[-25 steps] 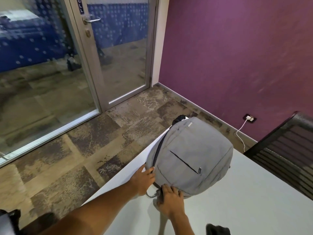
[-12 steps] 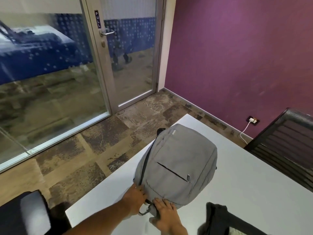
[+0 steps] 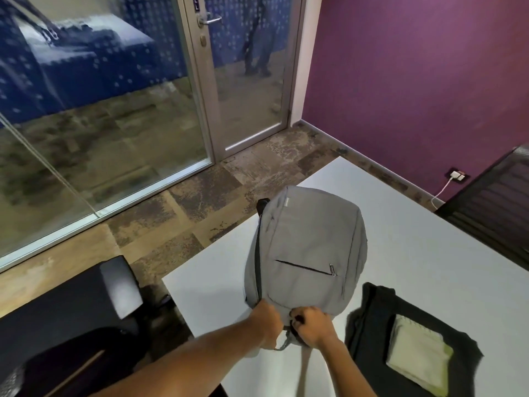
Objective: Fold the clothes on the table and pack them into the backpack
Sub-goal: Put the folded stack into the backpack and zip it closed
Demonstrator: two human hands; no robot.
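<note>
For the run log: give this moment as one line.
both hands grip near end of grey backpack | backpack closed | folded clothes beside it, unpacked

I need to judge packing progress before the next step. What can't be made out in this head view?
- Main zip of the grey fabric backpack: the left hand and right hand cover its near end, so open or shut is unclear.
- Backpack contents: hidden by its fabric.
- Folded black garment: partly covered by the pale green folded cloth, which the bottom edge cuts off.
- Door sign: cut off at top.
</note>
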